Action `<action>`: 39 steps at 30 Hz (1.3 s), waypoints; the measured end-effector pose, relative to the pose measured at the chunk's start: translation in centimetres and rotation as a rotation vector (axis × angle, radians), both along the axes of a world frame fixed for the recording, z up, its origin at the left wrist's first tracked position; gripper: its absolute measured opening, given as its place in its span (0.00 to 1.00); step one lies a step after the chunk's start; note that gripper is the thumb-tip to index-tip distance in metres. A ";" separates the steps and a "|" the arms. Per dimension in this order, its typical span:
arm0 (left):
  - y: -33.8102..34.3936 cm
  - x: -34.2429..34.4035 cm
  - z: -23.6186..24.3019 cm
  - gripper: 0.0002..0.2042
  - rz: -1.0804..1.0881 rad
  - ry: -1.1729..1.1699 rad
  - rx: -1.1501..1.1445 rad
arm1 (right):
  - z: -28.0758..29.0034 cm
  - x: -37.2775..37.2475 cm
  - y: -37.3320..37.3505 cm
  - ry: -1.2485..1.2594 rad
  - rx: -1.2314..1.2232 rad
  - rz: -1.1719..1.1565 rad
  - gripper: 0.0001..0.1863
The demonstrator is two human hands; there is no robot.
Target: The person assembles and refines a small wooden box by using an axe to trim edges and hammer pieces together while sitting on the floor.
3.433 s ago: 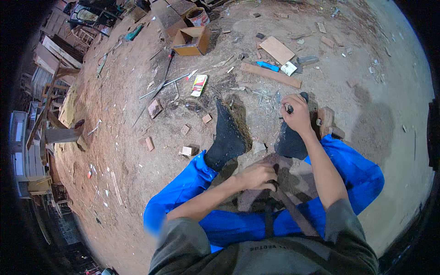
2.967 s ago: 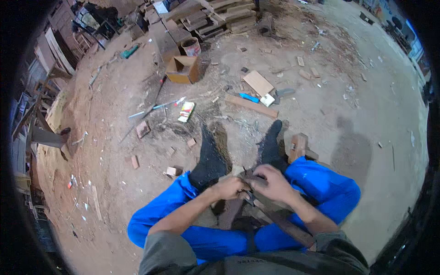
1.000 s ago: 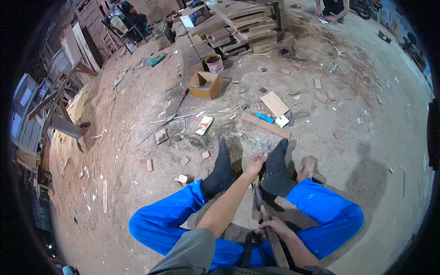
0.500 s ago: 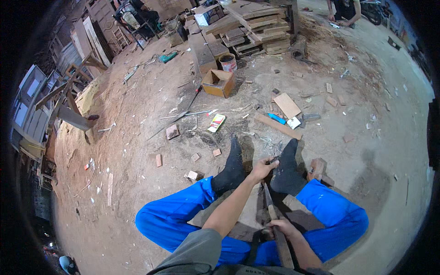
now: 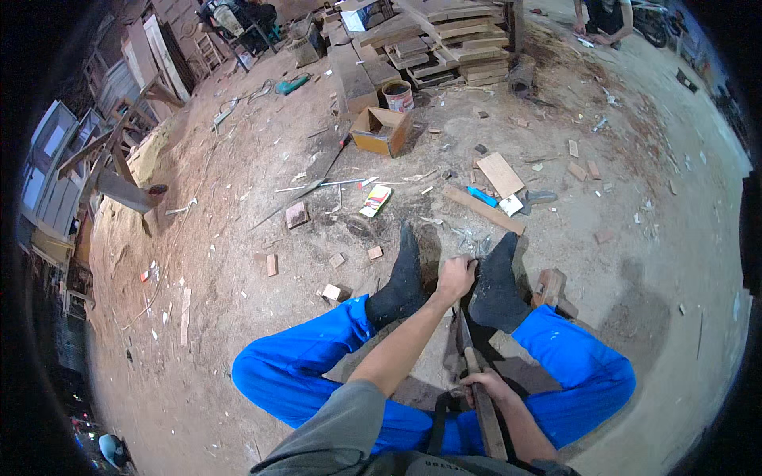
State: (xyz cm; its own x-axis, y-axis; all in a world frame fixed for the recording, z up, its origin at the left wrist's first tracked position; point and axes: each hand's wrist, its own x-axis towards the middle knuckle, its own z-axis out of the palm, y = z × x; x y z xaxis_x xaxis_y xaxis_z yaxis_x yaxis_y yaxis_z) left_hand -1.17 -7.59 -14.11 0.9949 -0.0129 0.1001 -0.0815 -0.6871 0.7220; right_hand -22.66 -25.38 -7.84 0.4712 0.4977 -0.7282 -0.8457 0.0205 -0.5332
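Observation:
My left hand (image 5: 456, 278) is closed between my two dark-socked feet, at the far end of a long narrow wooden bar; what its fingers hold is hidden. My right hand (image 5: 494, 386) wraps round the wooden bar (image 5: 486, 420) nearer my body. The bar slants from my lap toward my feet, and its far part (image 5: 460, 325) looks dark and thin, like a blade. A wooden block (image 5: 549, 285) stands beside my right foot. Thin shavings or scraps (image 5: 474, 240) lie just beyond my left hand.
Ahead lie a flat wooden board (image 5: 500, 174), a wood strip (image 5: 484, 209), a blue tube-shaped thing (image 5: 481, 196) and a yellow-green packet (image 5: 375, 201). Farther off are an open cardboard box (image 5: 381, 132), a can (image 5: 398, 96), stacked planks (image 5: 468, 47) and a green power tool (image 5: 292, 85). Another person (image 5: 607, 20) crouches far right.
My left hand has turned and curled, its knuckles now up where thumb and fingers stretched to the right before. My right hand keeps its grip on the bar; the view has shifted slightly.

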 end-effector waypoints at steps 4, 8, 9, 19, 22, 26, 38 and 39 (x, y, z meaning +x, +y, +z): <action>-0.4 0.6 -0.3 0.11 -0.008 0.101 0.090 | 0.8 0.5 0.1 -0.002 -0.028 -0.016 0.11; 0.3 1.0 -2.4 0.10 -0.021 0.032 0.026 | 1.2 0.5 0.8 -0.043 0.007 -0.038 0.11; 0.3 0.9 -2.8 0.10 -0.031 0.004 0.004 | 0.8 0.4 0.7 -0.035 0.005 -0.026 0.11; 1.0 0.5 0.7 0.11 0.046 0.153 0.031 | -2.9 0.1 -0.2 0.016 -0.024 -0.021 0.15; 0.6 0.5 2.2 0.10 0.170 0.207 -0.008 | -2.1 0.5 -0.2 0.007 -0.055 -0.031 0.14; 2.0 0.2 1.1 0.10 0.203 0.116 -0.026 | -2.9 -0.2 0.3 0.070 -0.085 -0.001 0.09; 2.1 0.0 -0.5 0.10 -0.101 0.250 -0.766 | -3.1 -0.3 -0.1 0.072 -0.095 0.096 0.15; 1.6 0.0 -0.1 0.10 -0.102 0.217 -0.743 | -3.3 -0.1 -0.5 0.059 -0.111 0.092 0.15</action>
State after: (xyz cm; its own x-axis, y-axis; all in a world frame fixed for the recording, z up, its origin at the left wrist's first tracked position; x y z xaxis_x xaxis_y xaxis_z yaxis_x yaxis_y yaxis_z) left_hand -1.15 -5.97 -14.20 0.9907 -0.1113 -0.0779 0.0769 -0.0135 0.9969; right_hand -22.72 -25.83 -11.09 0.3817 0.4517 -0.8064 -0.8714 -0.1151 -0.4770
